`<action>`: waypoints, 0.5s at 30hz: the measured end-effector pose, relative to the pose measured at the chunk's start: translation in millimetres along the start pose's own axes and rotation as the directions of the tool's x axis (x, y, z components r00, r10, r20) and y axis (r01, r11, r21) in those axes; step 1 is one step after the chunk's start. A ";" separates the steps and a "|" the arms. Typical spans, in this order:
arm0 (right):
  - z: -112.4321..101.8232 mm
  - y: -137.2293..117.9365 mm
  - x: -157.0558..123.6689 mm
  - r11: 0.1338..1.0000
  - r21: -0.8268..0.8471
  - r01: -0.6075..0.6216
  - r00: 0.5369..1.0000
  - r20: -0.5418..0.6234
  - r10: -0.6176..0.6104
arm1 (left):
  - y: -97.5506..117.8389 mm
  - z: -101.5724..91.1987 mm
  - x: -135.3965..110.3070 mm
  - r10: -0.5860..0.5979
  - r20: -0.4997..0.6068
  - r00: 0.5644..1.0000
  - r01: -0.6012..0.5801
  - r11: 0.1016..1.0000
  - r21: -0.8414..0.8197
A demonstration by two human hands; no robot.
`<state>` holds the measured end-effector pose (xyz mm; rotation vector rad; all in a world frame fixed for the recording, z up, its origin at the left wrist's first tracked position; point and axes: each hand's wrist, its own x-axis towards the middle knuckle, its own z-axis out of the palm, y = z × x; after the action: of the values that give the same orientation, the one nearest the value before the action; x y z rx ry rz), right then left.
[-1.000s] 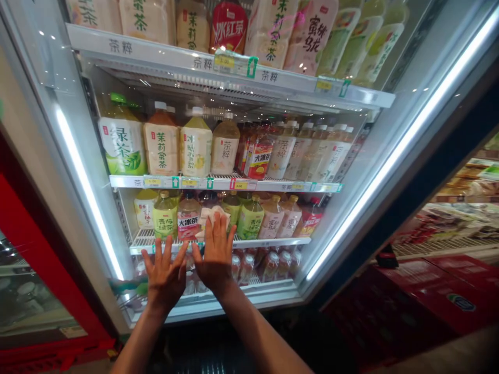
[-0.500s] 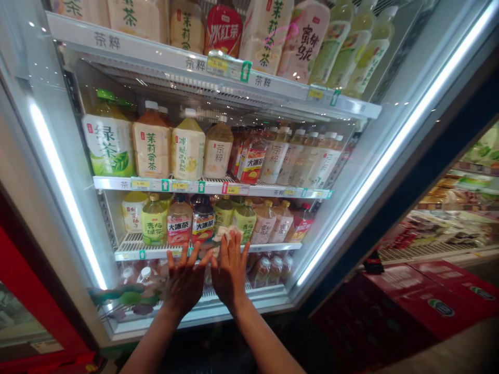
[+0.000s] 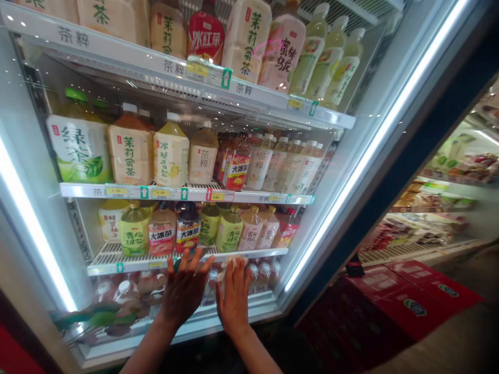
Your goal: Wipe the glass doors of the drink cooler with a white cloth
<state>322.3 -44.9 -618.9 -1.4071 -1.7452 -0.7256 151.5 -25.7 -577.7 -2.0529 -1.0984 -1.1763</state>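
A glass cooler door (image 3: 163, 104) stands in front of me, with shelves of bottled tea behind it. My left hand (image 3: 182, 291) lies against the lower part of the glass, its fingers spread and nothing in it. To its right, my right hand (image 3: 236, 301) presses a crumpled off-white cloth (image 3: 233, 261) to the glass under its fingertips. Most of that cloth is hidden by the fingers; only its upper edge shows. Both hands are in front of the lowest shelves, about level with the bottle caps of the bottom row.
Behind the glass, bottles (image 3: 171, 150) stand on several shelves with price tags. A lit strip (image 3: 374, 150) runs along the door's right side. Red cartons (image 3: 409, 291) sit at right, beside another open display (image 3: 421, 228). Blurred green leaf shapes (image 3: 103, 317) show at lower left.
My right hand has slid down the glass with the cloth, from in front of the bottles to below the shelf edge. The view has shifted, so the cooler appears further left.
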 end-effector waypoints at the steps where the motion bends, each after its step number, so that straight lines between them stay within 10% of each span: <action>1: 3.8 -0.9 -12.7 1.000 -0.006 0.014 1.000 0.010 -0.014 | -0.3 0.4 0.9 0.005 -0.006 1.000 -0.005 1.000 0.002; 4: 2.5 -6.7 -4.3 1.000 0.003 -0.007 1.000 0.028 0.007 | -0.2 1.2 2.1 0.013 -0.021 1.000 -0.013 1.000 0.002; 9: -16.6 -19.7 87.4 0.996 0.064 -0.069 0.994 -0.080 0.074 | -4.7 -6.4 -0.4 -0.004 -0.015 1.000 0.004 1.000 0.002; 15: 8.1 -49.2 7.7 0.995 0.102 0.017 0.999 0.033 -0.021 | -39.2 -31.2 -3.0 -0.109 -0.032 0.994 0.111 0.992 0.066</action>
<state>272.0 -45.5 -615.2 -1.3429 -1.7987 -0.6174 103.5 -29.6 -563.4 -1.9402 -1.2343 -1.2012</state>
